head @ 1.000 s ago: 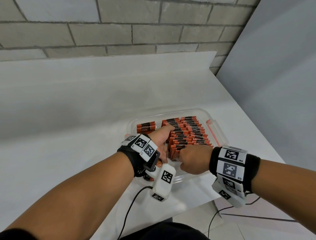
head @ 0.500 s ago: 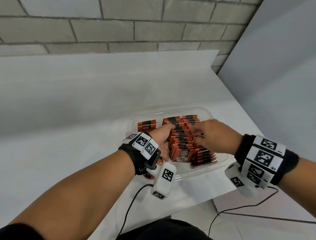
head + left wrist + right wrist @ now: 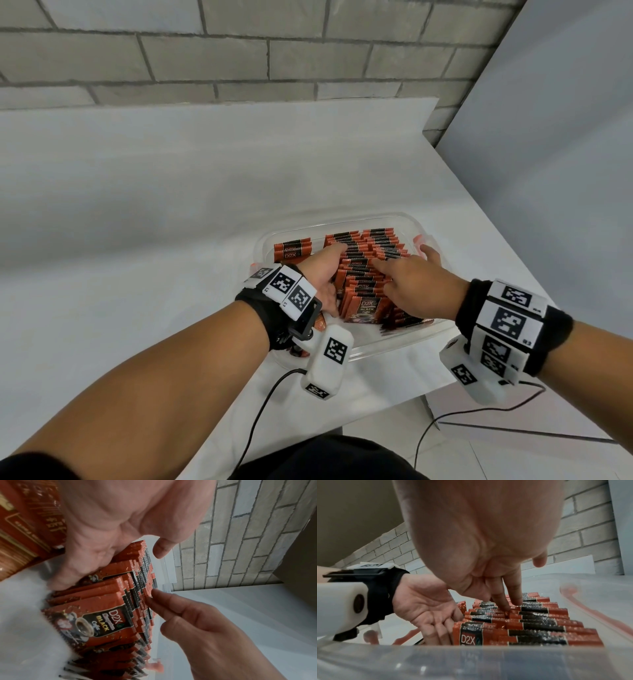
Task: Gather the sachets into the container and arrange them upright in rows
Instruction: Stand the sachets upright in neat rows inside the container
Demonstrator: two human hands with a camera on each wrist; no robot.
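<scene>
Red-and-black sachets stand upright in two long rows inside a clear plastic container on the white table. My left hand lies flat against the left side of the rows, its straight fingers pressing the packs. My right hand rests on top of the rows, and two extended fingers touch the sachets' top edges. In the left wrist view, those fingers meet the row's upper edge. Neither hand grips a sachet. A short separate stack stands at the container's far left.
The table's front edge runs just below the container, with floor beyond. Wrist-camera cables hang off that edge. A grey brick wall stands behind and a grey panel on the right. More sachets lie close under my left wrist.
My right hand left the near end of the rows, where it was a fist, moved up onto the rows and spread its fingers. My left hand stayed against the left side.
</scene>
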